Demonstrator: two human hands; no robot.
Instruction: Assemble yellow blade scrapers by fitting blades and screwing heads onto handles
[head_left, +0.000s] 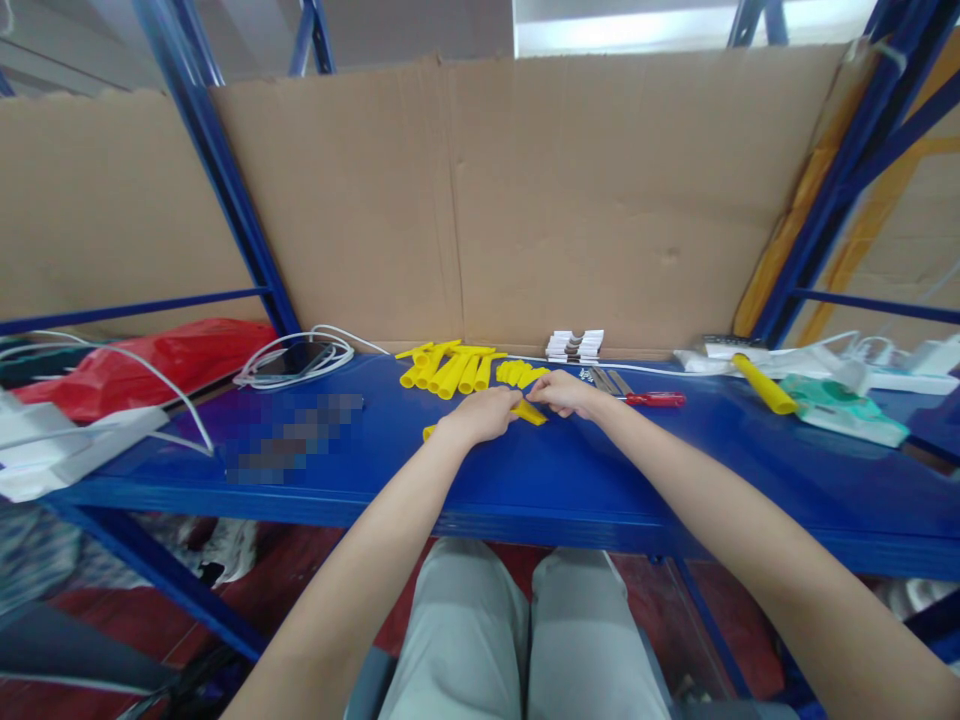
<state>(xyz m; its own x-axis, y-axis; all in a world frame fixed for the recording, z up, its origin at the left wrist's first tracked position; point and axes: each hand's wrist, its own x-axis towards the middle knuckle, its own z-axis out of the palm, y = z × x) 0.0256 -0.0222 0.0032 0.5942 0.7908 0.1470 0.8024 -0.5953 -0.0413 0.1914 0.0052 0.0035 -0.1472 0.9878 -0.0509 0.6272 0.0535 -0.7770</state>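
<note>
My left hand (487, 415) is closed, and a yellow plastic piece (532, 412) juts out from its fingers to the right. Close beside it, my right hand (564, 393) is pinched with its fingertips at the upper edge of that piece; what lies between them is too small to make out. Part of another yellow piece (429, 432) shows beside my left wrist. Beyond my hands lie a pile of yellow tapered tubes (450, 372) and a row of smaller yellow pieces (517, 373). A screwdriver with a red handle (656, 399) rests right of my right hand, beside flat metal strips (611, 381).
A stack of white parts (574, 346) stands against the cardboard wall (600, 200). On the blue table (600, 490), a yellow tube (765, 385) and a green-and-white packet (844, 412) lie right. Coiled white cable (330, 350) and a red bag (165, 365) are left.
</note>
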